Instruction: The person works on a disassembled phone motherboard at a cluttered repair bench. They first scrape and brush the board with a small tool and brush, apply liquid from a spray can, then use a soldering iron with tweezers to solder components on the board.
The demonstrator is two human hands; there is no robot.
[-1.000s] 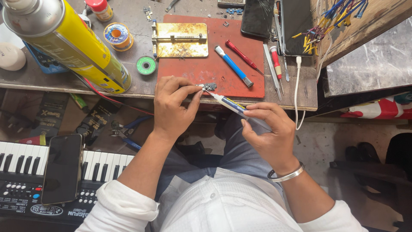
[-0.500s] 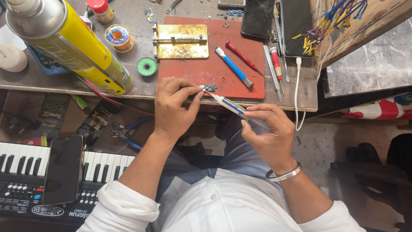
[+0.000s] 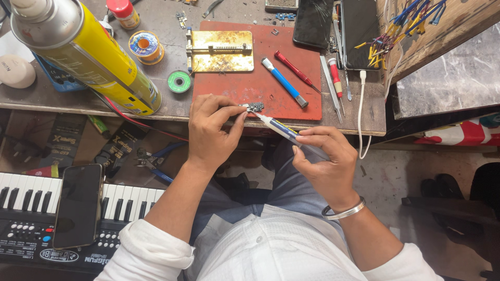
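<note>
The left hand [image 3: 211,132] pinches a small circuit board [image 3: 253,107] at its fingertips over the desk [image 3: 78,101] edge, while the right hand [image 3: 325,158] holds a white pen-like tool [image 3: 278,127], long axis slanting up-left, tip touching the board.

Our left hand [image 3: 211,130] reaches forward, fingers bent, thumb and forefinger pinched together at the tips. Our right hand [image 3: 325,158] sits nearer the body, fingers curled in a pen-like grip, both forearms bare below rolled white sleeves.
</note>
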